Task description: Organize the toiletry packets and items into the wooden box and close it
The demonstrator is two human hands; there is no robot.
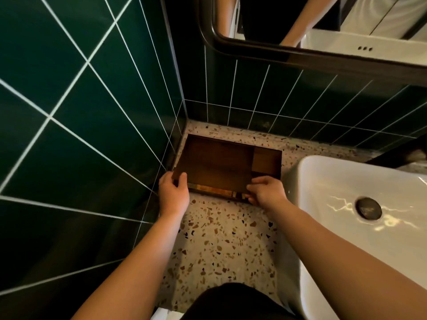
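Observation:
A dark wooden box (pixel 269 161) lies on the terrazzo counter in the corner of the green tiled walls. A flat wooden lid (pixel 215 167) covers most of it, leaving a strip open along the near edge and a compartment open at the right. In the near strip I see the tops of yellow and orange toiletry packets (pixel 216 190). My left hand (pixel 173 192) pinches the lid's near left corner. My right hand (pixel 265 190) holds the lid's near right corner, fingers curled over the box's front edge.
A white basin (pixel 346 204) with a dark drain plug stands close to the right of the box. A dark-framed mirror (pixel 300 55) hangs above the back wall. Terrazzo counter (pixel 221 245) stretches between the box and my body.

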